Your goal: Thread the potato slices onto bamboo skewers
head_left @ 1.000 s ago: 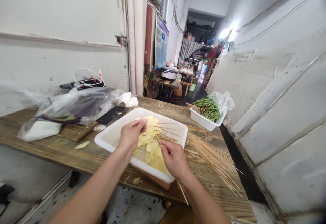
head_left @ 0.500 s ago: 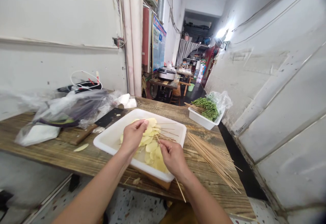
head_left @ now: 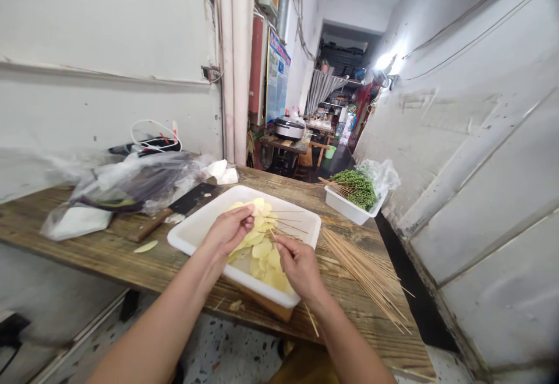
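right grip (head_left: 302,263): pinching skewer (head_left: 311,320) | left grip (head_left: 227,231): cannot tell | cleaver (head_left: 192,198), loose skewers (head_left: 364,276) flanking tray (head_left: 311,226)

Two white trays (head_left: 192,233), one cleaver (head_left: 187,201), one green bucket (head_left: 331,152).

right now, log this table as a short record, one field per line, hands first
left hand: over the tray, fingertips at the pale yellow slices; grip unclear
right hand: holds one skewer
white tray: contains slices and thin sticks
right of tray: loose skewer bundle
far right: white tub with green skewered food
left of tray: knife, clear plastic bag
surface: wooden table
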`<action>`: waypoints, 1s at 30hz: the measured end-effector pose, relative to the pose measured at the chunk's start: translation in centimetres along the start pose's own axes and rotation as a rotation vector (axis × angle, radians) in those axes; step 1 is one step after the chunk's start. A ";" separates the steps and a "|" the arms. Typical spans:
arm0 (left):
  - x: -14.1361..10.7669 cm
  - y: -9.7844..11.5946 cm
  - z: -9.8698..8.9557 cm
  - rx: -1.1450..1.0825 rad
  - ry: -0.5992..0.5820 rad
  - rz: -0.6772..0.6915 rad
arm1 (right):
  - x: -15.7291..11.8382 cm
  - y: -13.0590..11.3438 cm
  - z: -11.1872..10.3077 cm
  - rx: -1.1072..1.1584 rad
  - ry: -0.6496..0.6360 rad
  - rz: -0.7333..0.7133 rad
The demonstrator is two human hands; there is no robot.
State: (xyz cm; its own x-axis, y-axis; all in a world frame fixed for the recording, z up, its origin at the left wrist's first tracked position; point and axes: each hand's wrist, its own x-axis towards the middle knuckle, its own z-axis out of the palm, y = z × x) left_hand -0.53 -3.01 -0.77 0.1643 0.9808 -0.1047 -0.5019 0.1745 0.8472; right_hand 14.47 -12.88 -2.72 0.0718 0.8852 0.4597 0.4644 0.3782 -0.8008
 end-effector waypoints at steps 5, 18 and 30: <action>-0.6 -0.7 0.2 0.568 0.237 0.409 | 1.0 0.0 -0.4 0.149 -0.092 0.118; -0.2 0.3 -0.1 -0.012 -0.048 0.016 | 0.4 -0.2 -0.6 0.218 -0.068 0.090; -0.1 0.6 -0.8 -0.120 -0.149 -0.115 | 1.4 -0.6 -1.9 0.517 -0.250 0.328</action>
State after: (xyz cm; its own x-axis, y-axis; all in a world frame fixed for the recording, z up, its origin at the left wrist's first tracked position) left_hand -1.54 -2.92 -0.62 0.3450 0.9319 -0.1115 -0.5688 0.3021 0.7650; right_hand 15.98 -12.35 -0.87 -0.0991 0.9892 0.1078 -0.0348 0.1048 -0.9939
